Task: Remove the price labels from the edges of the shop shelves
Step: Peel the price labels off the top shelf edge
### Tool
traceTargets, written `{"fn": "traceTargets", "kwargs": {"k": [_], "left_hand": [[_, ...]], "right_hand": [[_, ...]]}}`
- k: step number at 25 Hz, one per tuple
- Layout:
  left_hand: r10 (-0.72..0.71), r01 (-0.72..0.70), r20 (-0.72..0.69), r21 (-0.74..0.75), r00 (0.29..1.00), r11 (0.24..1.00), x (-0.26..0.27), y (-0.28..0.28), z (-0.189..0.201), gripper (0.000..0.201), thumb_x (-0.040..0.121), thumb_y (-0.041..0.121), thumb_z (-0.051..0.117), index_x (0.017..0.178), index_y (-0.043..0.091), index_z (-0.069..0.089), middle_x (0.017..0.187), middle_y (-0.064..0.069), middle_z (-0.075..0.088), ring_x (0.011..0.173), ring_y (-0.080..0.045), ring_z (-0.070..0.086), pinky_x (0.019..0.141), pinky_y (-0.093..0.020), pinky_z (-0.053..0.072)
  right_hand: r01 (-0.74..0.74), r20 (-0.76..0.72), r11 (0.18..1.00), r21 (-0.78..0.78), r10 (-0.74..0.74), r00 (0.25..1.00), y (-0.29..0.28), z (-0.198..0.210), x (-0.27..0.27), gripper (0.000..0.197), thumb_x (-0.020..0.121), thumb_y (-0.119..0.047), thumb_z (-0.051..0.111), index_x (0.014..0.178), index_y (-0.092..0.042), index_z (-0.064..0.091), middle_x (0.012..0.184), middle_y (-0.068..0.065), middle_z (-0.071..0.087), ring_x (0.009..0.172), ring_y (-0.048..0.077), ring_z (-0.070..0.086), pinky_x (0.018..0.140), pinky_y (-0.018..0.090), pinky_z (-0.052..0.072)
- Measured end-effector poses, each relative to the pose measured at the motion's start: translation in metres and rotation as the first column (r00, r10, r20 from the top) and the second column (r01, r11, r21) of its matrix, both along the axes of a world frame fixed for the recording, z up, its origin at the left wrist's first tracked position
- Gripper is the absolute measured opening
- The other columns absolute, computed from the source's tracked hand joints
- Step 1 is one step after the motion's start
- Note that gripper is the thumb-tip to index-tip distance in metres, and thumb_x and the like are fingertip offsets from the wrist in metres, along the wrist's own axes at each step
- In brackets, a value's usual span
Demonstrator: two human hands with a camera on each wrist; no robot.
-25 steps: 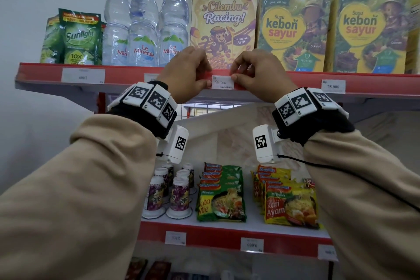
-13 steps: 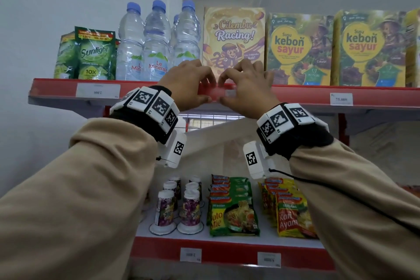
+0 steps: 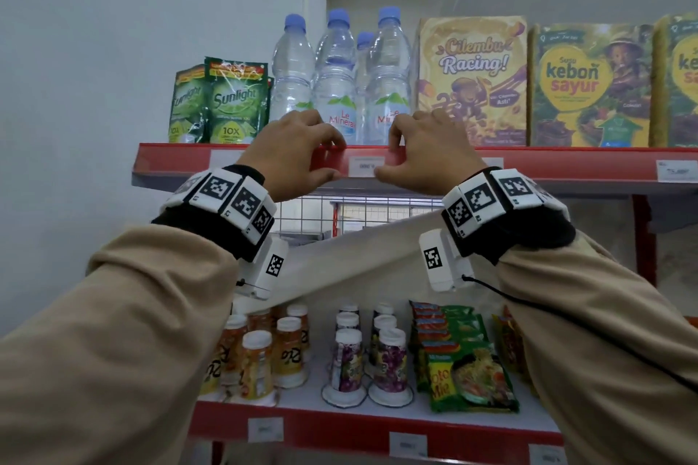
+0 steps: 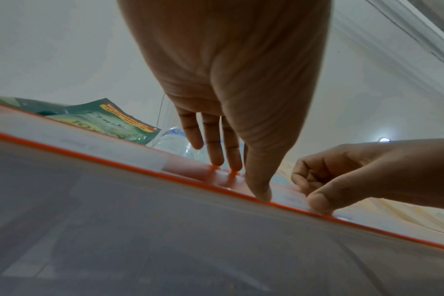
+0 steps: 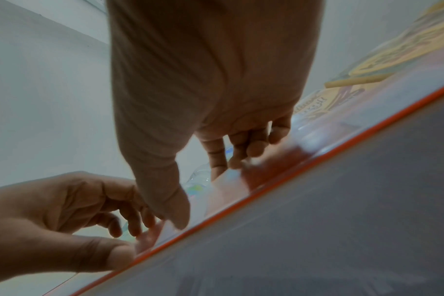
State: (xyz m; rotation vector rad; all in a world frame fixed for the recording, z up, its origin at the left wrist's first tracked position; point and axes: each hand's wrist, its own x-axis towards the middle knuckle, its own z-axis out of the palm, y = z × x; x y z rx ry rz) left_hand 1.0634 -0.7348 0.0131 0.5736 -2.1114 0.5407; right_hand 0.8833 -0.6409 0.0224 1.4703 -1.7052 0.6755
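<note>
Red edge strip of the top shelf carries a white label at the centre of the head view. Left hand sits at the label's 9 o'clock, right hand at its 3 o'clock; each pinches the strip, fingers curled over the top, thumb under. Bottles stand at 12 o'clock, boxes at 2 o'clock, sachets at 10 o'clock. A lower shelf holds cups and noodle packs.

Left wrist view, from below: left hand fingertips press the strip face, thumb at its lower lip; right hand thumb meets the label.

Right wrist view: right hand likewise clamps the strip. Label print is unreadable; the views are blurred. Walls are plain white.
</note>
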Motion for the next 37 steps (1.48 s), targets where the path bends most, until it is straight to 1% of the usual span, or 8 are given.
{"fn": "traceTargets", "kwargs": {"k": [6,12,20,25,29,33,35,37], "left_hand": [[-0.021,0.021,-0.015,-0.011,1.000,1.000,0.001,-0.008,0.001,0.045,0.077,0.040,0.075,0.113,0.019,0.058,0.113,-0.003,0.053,0.110,-0.022,0.046,0.094,-0.034,0.039],[-0.042,0.043,-0.012,0.029,0.999,0.999,-0.002,-0.010,0.003,0.043,0.076,0.036,0.076,0.109,0.017,0.056,0.113,-0.005,0.051,0.110,-0.022,0.045,0.086,-0.028,0.032],[-0.043,0.043,-0.009,0.006,0.999,0.999,-0.002,-0.011,0.000,0.040,0.079,0.034,0.074,0.108,0.014,0.054,0.111,-0.006,0.050,0.106,-0.022,0.045,0.084,-0.027,0.033],[-0.044,0.044,-0.009,-0.019,0.999,0.999,-0.003,-0.012,-0.001,0.040,0.080,0.035,0.073,0.109,0.015,0.053,0.111,-0.006,0.050,0.104,-0.022,0.044,0.086,-0.030,0.035],[-0.078,0.077,-0.039,-0.020,0.996,0.997,-0.002,-0.013,-0.003,0.038,0.080,0.035,0.074,0.107,0.016,0.055,0.109,-0.005,0.051,0.104,-0.021,0.044,0.086,-0.029,0.034],[-0.120,0.119,-0.081,-0.016,0.990,0.993,0.000,-0.015,-0.005,0.036,0.078,0.037,0.075,0.103,0.018,0.058,0.105,-0.001,0.049,0.104,-0.019,0.046,0.084,-0.023,0.030],[-0.114,0.112,-0.068,-0.039,0.991,0.993,0.000,-0.016,-0.007,0.039,0.078,0.046,0.072,0.103,0.019,0.059,0.102,0.000,0.049,0.102,-0.019,0.047,0.085,-0.025,0.034],[-0.135,0.131,-0.076,-0.054,0.988,0.990,0.001,-0.017,-0.009,0.045,0.081,0.059,0.061,0.100,0.018,0.062,0.098,-0.001,0.051,0.098,-0.017,0.047,0.086,-0.029,0.039]], "right_hand": [[-0.132,0.024,0.991,0.001,0.132,0.991,-0.003,0.000,0.009,0.033,0.072,-0.035,0.073,0.097,-0.020,0.058,0.101,0.002,0.053,0.103,0.023,0.047,0.091,0.035,0.041],[-0.207,-0.042,0.978,0.023,0.208,0.977,-0.005,0.003,0.025,0.029,0.075,-0.018,0.069,0.104,-0.018,0.062,0.102,0.003,0.059,0.093,0.020,0.054,0.088,0.036,0.047],[-0.092,-0.033,0.995,0.033,0.093,0.995,-0.011,0.003,0.037,0.021,0.074,-0.018,0.066,0.094,-0.018,0.058,0.093,0.002,0.059,0.091,0.019,0.049,0.076,0.028,0.040],[-0.047,0.018,0.997,0.067,0.046,0.999,-0.012,0.006,0.044,0.014,0.079,-0.023,0.064,0.089,-0.017,0.057,0.098,0.004,0.046,0.090,0.018,0.043,0.076,0.027,0.034],[-0.136,0.123,0.989,0.051,0.128,0.984,-0.011,0.012,0.042,0.019,0.081,-0.027,0.069,0.091,-0.011,0.063,0.091,0.003,0.059,0.087,0.017,0.053,0.074,0.027,0.040],[-0.313,0.275,0.908,-0.277,0.387,0.880,-0.008,0.013,0.037,0.008,0.081,-0.016,0.070,0.085,-0.016,0.064,0.083,0.004,0.067,0.078,0.016,0.062,0.076,0.029,0.050],[-0.368,0.350,0.800,-0.474,0.555,0.755,-0.008,0.012,0.036,0.013,0.080,-0.011,0.071,0.090,-0.015,0.064,0.081,0.011,0.068,0.079,0.022,0.066,0.078,0.035,0.054],[-0.418,0.413,0.721,-0.553,0.672,0.614,-0.009,0.008,0.037,0.017,0.081,-0.008,0.071,0.094,-0.015,0.063,0.076,0.009,0.065,0.072,0.021,0.064,0.075,0.036,0.054]]}}
